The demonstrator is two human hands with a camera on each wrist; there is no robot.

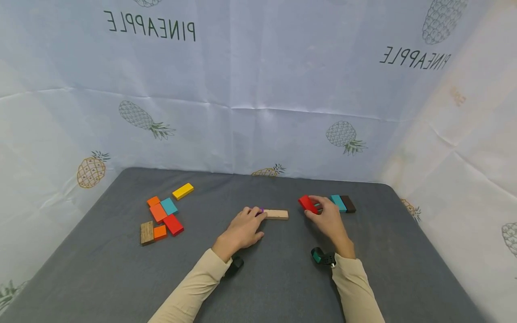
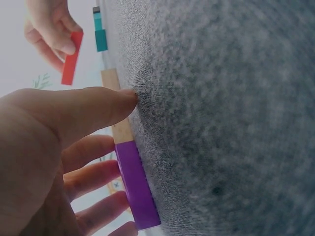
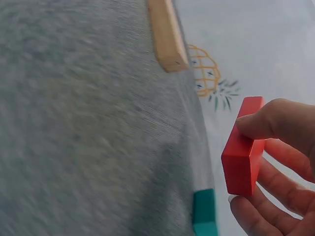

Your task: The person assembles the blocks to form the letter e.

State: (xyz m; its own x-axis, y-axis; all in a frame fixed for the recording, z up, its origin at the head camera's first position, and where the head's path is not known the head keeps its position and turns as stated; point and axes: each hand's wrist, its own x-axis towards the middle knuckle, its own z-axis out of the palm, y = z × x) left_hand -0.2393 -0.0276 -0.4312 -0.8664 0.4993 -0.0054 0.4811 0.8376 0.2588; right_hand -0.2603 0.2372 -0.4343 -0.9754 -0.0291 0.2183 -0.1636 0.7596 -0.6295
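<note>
My right hand (image 1: 330, 220) pinches a red block (image 1: 307, 203) between thumb and fingers. The right wrist view shows this red block (image 3: 242, 147) held above the grey cloth. Toward the middle of the table, my left hand (image 1: 241, 229) rests its fingertips along a purple block (image 2: 137, 184), its thumb stretched out apart from it. That purple block lies end to end with a plain wooden block (image 1: 278, 215), forming a line on the table. From above, the left fingers hide most of the purple block.
Right of the right hand lie a teal block (image 1: 338, 203) and a dark brown block (image 1: 348, 204); another teal block is partly covered by the hand. At the left are a yellow block (image 1: 183, 191) and a cluster with a striped wooden block (image 1: 147, 233). A pineapple-print curtain (image 1: 258, 112) hangs behind.
</note>
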